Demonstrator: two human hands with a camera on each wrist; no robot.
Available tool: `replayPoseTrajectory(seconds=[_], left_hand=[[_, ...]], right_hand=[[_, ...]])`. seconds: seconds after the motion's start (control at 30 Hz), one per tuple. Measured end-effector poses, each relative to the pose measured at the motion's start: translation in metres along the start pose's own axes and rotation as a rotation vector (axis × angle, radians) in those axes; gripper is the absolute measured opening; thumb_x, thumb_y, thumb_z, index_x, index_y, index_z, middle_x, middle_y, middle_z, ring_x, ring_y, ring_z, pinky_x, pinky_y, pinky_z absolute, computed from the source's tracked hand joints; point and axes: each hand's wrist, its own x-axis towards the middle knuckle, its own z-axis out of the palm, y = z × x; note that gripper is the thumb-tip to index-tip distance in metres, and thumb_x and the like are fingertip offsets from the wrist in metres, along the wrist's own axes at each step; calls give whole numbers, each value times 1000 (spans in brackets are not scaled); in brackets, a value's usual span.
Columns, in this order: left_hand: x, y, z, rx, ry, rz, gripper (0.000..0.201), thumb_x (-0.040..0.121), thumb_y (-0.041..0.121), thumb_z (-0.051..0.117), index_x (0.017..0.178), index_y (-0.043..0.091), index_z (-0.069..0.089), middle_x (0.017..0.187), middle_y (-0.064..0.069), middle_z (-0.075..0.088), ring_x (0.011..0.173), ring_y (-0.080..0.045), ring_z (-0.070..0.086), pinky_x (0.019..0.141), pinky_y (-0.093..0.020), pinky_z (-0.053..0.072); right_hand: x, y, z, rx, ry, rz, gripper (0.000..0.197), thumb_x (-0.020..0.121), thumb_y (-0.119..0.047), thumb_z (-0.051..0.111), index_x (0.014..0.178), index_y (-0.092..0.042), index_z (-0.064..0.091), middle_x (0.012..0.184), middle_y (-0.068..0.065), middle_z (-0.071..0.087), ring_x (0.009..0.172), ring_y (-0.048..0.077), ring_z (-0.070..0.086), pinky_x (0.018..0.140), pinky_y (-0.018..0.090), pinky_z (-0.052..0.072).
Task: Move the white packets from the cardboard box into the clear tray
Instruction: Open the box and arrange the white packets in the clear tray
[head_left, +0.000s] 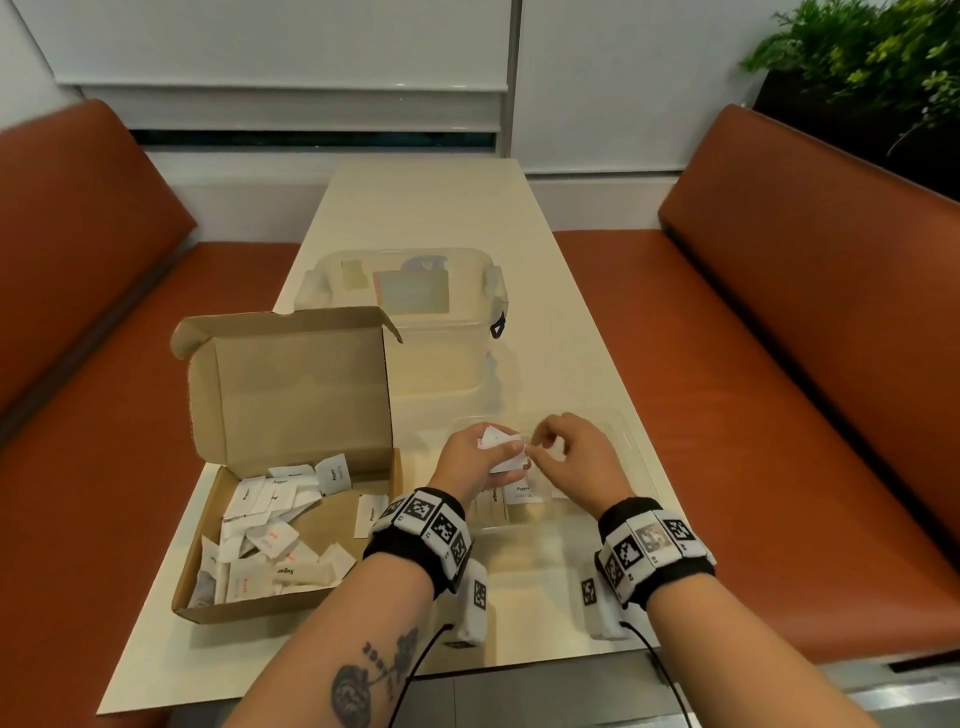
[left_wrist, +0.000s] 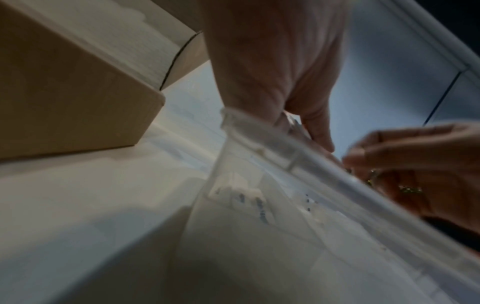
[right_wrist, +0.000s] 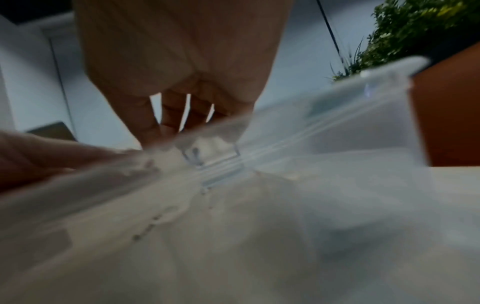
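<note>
An open cardboard box (head_left: 234, 605) sits at the table's near left with several white packets (head_left: 270, 535) loose inside. To its right stands the clear tray (head_left: 631, 441), and a few packets (head_left: 522, 493) lie in it. My left hand (head_left: 480, 457) hovers over the tray's left part and holds a small bunch of white packets (head_left: 501, 447). My right hand (head_left: 563, 452) meets it from the right, its fingertips pinching the edge of one packet in that bunch. Both wrist views are blurred; the tray rim (left_wrist: 319, 152) crosses in front of the fingers.
A lidded clear plastic container (head_left: 405, 291) stands on the table behind the box and tray. Orange bench seats (head_left: 779, 395) flank the table on both sides. A green plant (head_left: 872, 57) sits at the far right. The box lid (head_left: 296, 384) stands upright.
</note>
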Motion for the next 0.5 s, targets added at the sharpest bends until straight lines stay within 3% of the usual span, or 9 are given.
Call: replayPoseTrajectory(seconds=[0.1,0.17,0.27,0.4,0.5], left_hand=[[0,0,3,12,-30,4,19,88,12,66,105,5,63,98,-14,67,84,-21,69,66,-26,57],[0,2,6,3,-56,-4,25,90,20,64,110,5,62,102,-15,66,87,-23,68,71,-31,59],[-1,7,7,-106,-64,-82,36,96,28,53,117,-1,58,113,-22,63,94,-30,66,79,-40,59],[-3,11,5,-178,-63,-95,27,101,16,40,108,-2,59,116,-26,57,89,-32,63,70,-36,59],[-5,9,5,-122,-49,-78,25,102,13,39,105,-1,60,121,-28,54,101,-39,62,73,-38,59]], right_hand=[[1,-12,4,110,-89,6,31,74,-26,74,103,-30,62,91,-15,52,71,-2,47,62,6,37],[3,-13,6,136,-86,38,35,73,-24,76,106,-28,64,92,-14,51,70,0,48,63,1,37],[3,-9,6,145,-50,74,34,72,-22,78,104,-26,66,89,-11,54,70,0,50,63,0,36],[2,-4,5,233,-4,142,18,78,-16,74,95,-19,71,88,-1,68,69,7,55,62,4,41],[1,-3,3,340,29,168,5,83,-14,69,83,-19,71,79,1,70,71,10,58,65,11,44]])
